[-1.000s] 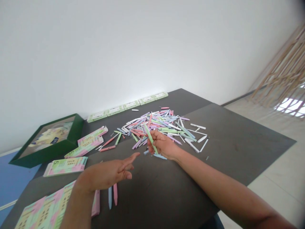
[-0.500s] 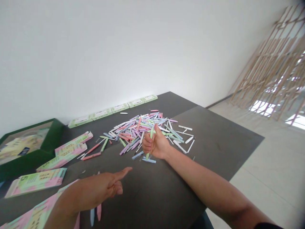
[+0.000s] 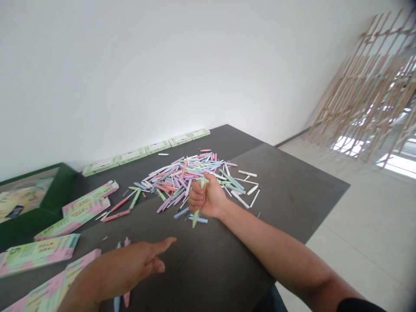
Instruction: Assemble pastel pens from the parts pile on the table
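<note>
Right hand (image 3: pixel 205 200) fisted on green pen (image 3: pixel 196 215), pen pile (image 3: pixel 191 173) at 12 o'clock, left hand (image 3: pixel 136 260) fingers loosely spread over dark worktop (image 3: pixel 292 190).

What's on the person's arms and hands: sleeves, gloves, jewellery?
Both bare: left hand and right hand show no gloves, rings or watch. The left forearm is uncovered to the frame edge; a black sleeve edge shows at the right upper arm.

A pale green pen (image 3: pixel 195 220) stands nearly upright, clenched in the right hand (image 3: pixel 205 199) (both ends poke out). A pink pen (image 3: pixel 126 298) and a blue pen (image 3: pixel 116 303) lie side by side, partly hidden beneath the left hand (image 3: pixel 136 264).
</note>
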Available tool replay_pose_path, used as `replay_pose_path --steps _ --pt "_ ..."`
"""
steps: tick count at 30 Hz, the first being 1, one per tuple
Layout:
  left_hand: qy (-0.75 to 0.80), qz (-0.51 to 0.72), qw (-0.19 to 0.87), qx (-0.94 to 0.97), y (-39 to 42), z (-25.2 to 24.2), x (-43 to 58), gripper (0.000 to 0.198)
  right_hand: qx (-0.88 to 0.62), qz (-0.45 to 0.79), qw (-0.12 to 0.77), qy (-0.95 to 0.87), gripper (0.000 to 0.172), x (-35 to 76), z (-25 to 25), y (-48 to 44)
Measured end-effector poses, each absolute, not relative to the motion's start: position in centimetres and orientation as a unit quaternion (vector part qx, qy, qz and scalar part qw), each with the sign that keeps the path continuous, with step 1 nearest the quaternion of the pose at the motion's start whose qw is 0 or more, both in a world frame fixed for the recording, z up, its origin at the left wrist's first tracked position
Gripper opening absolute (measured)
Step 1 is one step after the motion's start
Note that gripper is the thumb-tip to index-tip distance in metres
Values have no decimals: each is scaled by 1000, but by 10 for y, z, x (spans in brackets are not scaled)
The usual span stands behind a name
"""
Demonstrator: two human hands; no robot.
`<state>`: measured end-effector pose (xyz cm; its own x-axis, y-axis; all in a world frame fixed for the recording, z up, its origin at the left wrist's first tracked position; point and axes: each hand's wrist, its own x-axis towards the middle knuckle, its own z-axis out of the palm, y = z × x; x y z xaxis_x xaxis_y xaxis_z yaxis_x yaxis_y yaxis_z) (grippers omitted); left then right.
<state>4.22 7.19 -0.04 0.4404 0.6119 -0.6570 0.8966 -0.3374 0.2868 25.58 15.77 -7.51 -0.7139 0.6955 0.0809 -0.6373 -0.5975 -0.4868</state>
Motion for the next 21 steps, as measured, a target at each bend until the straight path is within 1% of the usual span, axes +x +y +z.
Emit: replay_pose_path --steps 3,8,13,19,21 --pt "486 -240 304 784 71 3 47 57 -45 892 375 -248 56 256 -75 158" --pt "498 -243 286 782 69 8 52 56 -28 892 375 -250 52 256 -77 158" --pt "505 -249 289 774 68 9 53 55 -37 896 370 -242 56 256 -76 157" --pt "491 -226 331 773 69 11 59 57 -42 900 374 -220 53 257 -77 158" --pt "498 -240 334 763 69 13 62 56 -47 902 374 -211 54 257 -78 158"
